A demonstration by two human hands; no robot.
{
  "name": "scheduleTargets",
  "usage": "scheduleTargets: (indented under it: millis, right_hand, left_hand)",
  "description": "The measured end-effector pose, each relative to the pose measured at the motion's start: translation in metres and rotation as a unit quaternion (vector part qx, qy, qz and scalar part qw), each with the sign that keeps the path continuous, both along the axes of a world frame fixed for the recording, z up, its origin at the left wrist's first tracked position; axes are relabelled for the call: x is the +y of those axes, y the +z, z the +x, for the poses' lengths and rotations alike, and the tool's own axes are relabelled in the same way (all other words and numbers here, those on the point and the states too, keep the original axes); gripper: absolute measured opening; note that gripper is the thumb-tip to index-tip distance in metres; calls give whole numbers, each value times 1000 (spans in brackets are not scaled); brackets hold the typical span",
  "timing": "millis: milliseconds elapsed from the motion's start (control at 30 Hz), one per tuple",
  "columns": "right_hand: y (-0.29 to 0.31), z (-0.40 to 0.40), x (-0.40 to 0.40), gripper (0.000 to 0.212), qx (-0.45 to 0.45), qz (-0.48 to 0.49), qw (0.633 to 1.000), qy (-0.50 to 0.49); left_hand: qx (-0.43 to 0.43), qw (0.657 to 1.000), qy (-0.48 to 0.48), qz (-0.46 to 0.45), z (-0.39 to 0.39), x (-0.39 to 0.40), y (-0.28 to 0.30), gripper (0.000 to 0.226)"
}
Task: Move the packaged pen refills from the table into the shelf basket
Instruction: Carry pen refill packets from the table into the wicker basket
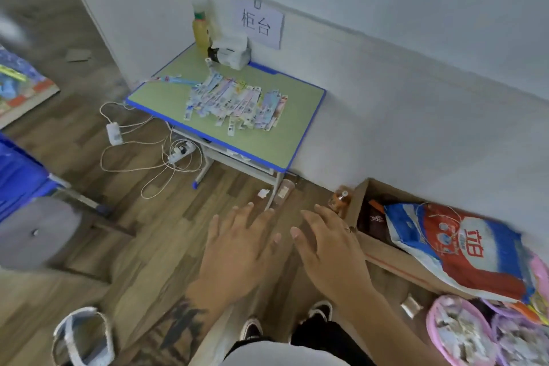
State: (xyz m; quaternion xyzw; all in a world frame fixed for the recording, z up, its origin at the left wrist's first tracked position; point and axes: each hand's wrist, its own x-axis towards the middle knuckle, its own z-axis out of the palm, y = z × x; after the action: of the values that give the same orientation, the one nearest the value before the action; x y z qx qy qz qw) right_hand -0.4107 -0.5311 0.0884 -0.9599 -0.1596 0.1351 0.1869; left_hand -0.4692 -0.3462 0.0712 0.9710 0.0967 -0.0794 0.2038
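Cables trail beside the table holding refill packs; both hands' fingers spread, empty.

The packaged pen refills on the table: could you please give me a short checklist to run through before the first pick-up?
1. Packaged pen refills present on the table: ok, a spread pile.
2. Left hand free: ok, fingers straight, holding nothing.
3. Right hand free: ok, holding nothing.
4. Hands within reach of the pile: not ok, both hover over the floor short of the table.
5. Shelf basket located: cannot tell, not seen in this view.
6. Bottle clear of the pile: ok, it stands at the back corner.
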Motion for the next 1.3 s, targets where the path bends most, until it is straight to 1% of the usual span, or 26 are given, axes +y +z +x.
scheduleTargets:
  millis: [100,167,233,300,367,400,500,633,733,833,900,1000,1133,1200,1300]
  right_hand:
    - [-9,14,24,52,11,-1,1000,28]
    - [-14,29,39,49,22,15,999,39]
    - [-21,48,54,50,33,32,998,46]
    - [-28,70,71,55,43,50,996,56]
    - [-34,96,91,55,57,58,994,70]
    - [-36,110,102,53,61,58,993,79]
    - [-34,154,132,52,55,62,991,107]
    - [-28,212,166,54,53,80,987,131]
    - [-34,252,183,51,51,80,985,142]
    - [-44,279,193,51,80,68,984,146]
    - [-53,290,199,51,108,65,983,135]
    - [-67,301,212,47,142,61,982,109]
    - [-80,324,241,43,188,39,980,53]
    - [-87,341,259,40,206,35,978,7]
    - [-95,362,283,35,224,36,968,-102]
  left_hand:
    - [21,999,30,-13,0,20,-11,78]
    - [27,998,58,-19,2,30,-15,69]
    - [37,996,85,-17,6,41,-21,64]
    - [44,993,108,-7,13,53,-24,69]
    - [49,991,126,-1,26,66,-24,74]
    - [51,989,136,-3,35,73,-22,74]
    - [65,986,156,9,67,92,-18,65]
    - [61,985,159,40,125,113,-10,75]
    - [61,984,163,45,175,133,-15,70]
    - [67,983,170,36,216,149,-28,65]
    - [82,981,174,21,237,159,-35,66]
    - [106,981,162,7,259,177,-45,60]
    - [147,980,133,-22,292,215,-65,70]
    - [165,981,99,-38,317,240,-76,65]
    - [190,980,14,-48,355,277,-84,58]
